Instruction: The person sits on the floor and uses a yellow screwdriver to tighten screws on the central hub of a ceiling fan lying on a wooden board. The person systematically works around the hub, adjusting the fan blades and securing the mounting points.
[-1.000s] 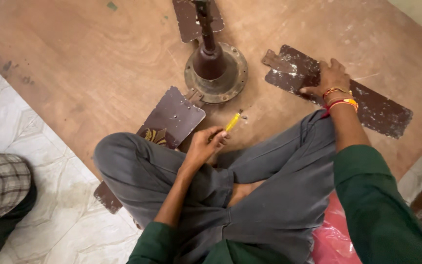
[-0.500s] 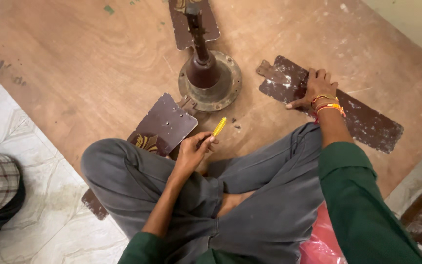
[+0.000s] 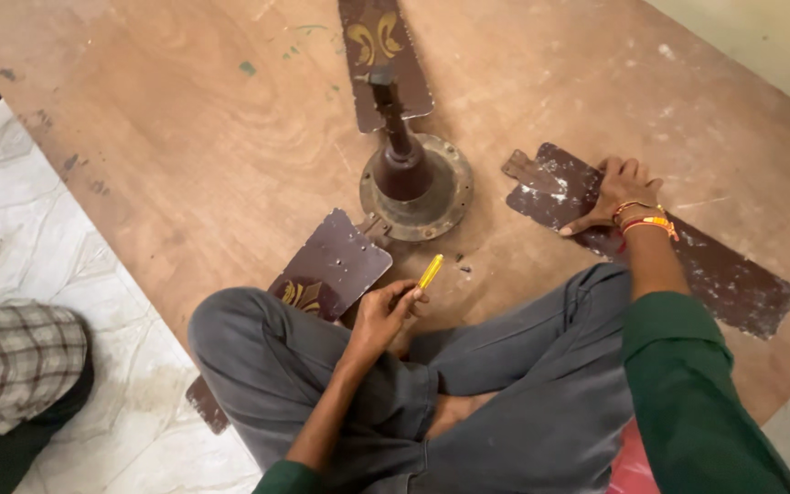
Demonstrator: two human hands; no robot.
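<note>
The person sits cross-legged on a brown wooden board (image 3: pixel 185 165) that fills most of the frame, with a dismantled ceiling fan spread in front of the knees. The left hand (image 3: pixel 386 316), just below the frame's centre, has its fingers curled shut around a yellow-handled screwdriver (image 3: pixel 430 271); only the yellow handle shows above the fist, tilted up and to the right, and the tip is hidden. The right hand (image 3: pixel 616 194), in the right half of the frame, lies palm down on a loose dark brown fan blade (image 3: pixel 733 284), fingers stretched out and slightly spread, pressing flat on the blade's inner end near its mounting bracket (orange and red thread bands ring the wrist). That blade runs diagonally toward the lower right edge.

The fan motor (image 3: pixel 413 187), a round rusty housing with a dark downrod standing up from it, sits just above centre, between the two hands but touching neither. A second blade (image 3: pixel 336 265), with a gold ornament, reaches from the motor down to the left and passes under the person's grey trouser leg. A third blade (image 3: pixel 384 55) points to the top edge. At the lower left, on the pale marble floor (image 3: pixel 75 256), a checked-cloth knee (image 3: pixel 11 361) of another person shows.
</note>
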